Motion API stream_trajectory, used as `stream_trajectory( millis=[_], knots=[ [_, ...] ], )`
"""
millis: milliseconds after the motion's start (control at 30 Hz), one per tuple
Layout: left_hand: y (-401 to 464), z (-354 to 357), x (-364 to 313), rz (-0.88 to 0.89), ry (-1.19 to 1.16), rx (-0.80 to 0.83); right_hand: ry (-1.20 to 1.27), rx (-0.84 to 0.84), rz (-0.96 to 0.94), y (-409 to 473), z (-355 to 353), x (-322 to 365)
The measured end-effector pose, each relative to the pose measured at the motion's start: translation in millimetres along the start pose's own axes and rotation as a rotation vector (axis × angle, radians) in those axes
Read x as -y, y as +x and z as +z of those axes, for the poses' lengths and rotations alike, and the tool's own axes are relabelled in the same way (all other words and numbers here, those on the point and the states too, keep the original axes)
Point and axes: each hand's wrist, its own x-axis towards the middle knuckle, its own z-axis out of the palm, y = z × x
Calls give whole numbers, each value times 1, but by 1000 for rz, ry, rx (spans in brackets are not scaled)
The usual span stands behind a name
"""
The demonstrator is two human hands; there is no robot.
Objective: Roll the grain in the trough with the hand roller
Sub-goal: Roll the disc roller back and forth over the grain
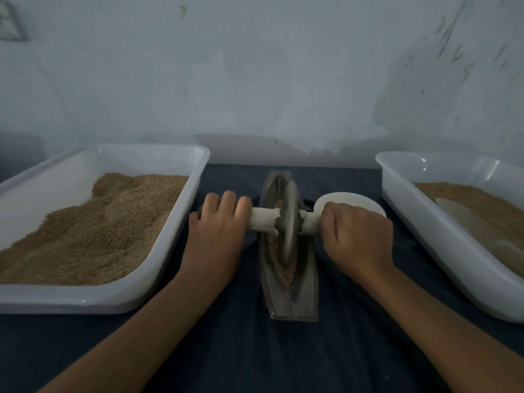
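A narrow, boat-shaped grey trough [306, 296] lies lengthwise on the dark cloth in front of me. Brown grain [285, 275] lies along its groove. The hand roller [289, 222], a grey disc on a white crossbar, stands upright in the groove near the trough's middle. My left hand [218, 225] grips the left end of the white bar. Gripping the right end is my right hand [357, 236]. The bar's outer ends are hidden under my fingers.
A white tray [170, 251] heaped with grain stands to the left, close to my left hand. Another white tray [419, 222] with grain stands at the right. A white scoop [348, 201] lies behind my right hand. A pale wall rises just past the table.
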Motion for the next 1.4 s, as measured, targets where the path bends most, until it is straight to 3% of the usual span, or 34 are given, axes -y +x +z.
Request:
stream_trajectory(
  millis=[167, 267, 333, 400, 633, 833, 900, 1033, 1233, 1333, 1400],
  knots=[
    [44, 28, 1, -187, -141, 31, -127, 265, -7, 74, 33, -13],
    [70, 42, 1, -239, -66, -1, -81, 558, 11, 113, 46, -22],
    [78, 44, 0, -234, -27, -10, -101, 664, -8, 120, 48, -25],
    [71, 38, -1, -212, -10, -26, -130, 624, -17, 108, 44, -24],
    [-4, 6, 5, 24, -68, -34, 5, 99, -12, 4, -9, 1],
    [-27, -5, 3, 71, -36, -70, 43, 18, -88, -22, -27, 4],
    [-20, 0, 4, 37, -42, -25, 20, 34, -80, -12, -22, 3],
    [11, 15, 5, -69, -40, 26, -59, 239, -20, 36, 3, -3],
    [67, 37, 3, -178, -29, -32, -140, 682, -34, 108, 41, -25],
    [75, 35, 1, -151, 12, -36, -117, 689, -5, 102, 43, -29],
    [69, 27, -1, -127, 4, -31, -105, 579, 35, 84, 39, -25]
  ],
)
